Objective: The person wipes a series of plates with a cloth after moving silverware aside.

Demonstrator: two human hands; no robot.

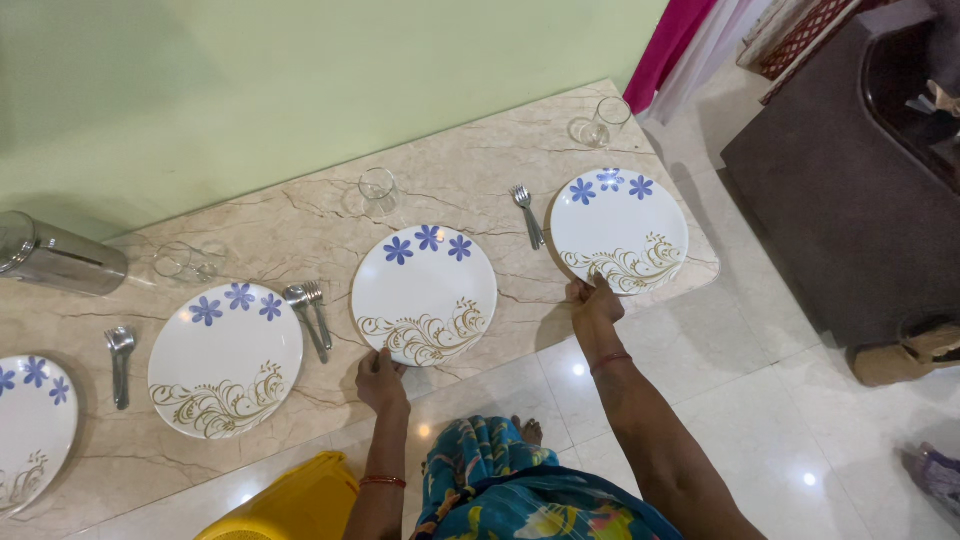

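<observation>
Head view looks down on a marble counter (300, 225) that runs along a pale green wall, with four round white plates laid in a row along its near edge. Each plate carries blue flowers on its far side and a gold scroll on its near side. The left hand (381, 378) rests its fingertips on the near rim of the third plate (424, 294), pinching or pressing the rim right at the counter's near edge; whether the thumb is under the rim I cannot tell. The right hand (594, 303) touches the near rim of the fourth plate (620, 230), close to the counter's right corner, in the same way. Each plate lies straight ahead of its hand, away from the body, so each hand is the nearer one to its own plate. Both plates are empty.

A fork (528, 214) lies between these two plates, its long axis pointing toward the wall. A spoon and fork pair (309, 316) lies between the third plate and the second plate (225, 358). Another spoon (120, 360) lies left of that, beside the first plate (28, 425) at the left edge. Four clear glasses stand empty along the far side, one of them (379, 190) beyond the third plate. A steel jug (55, 258) lies at the far left.
</observation>
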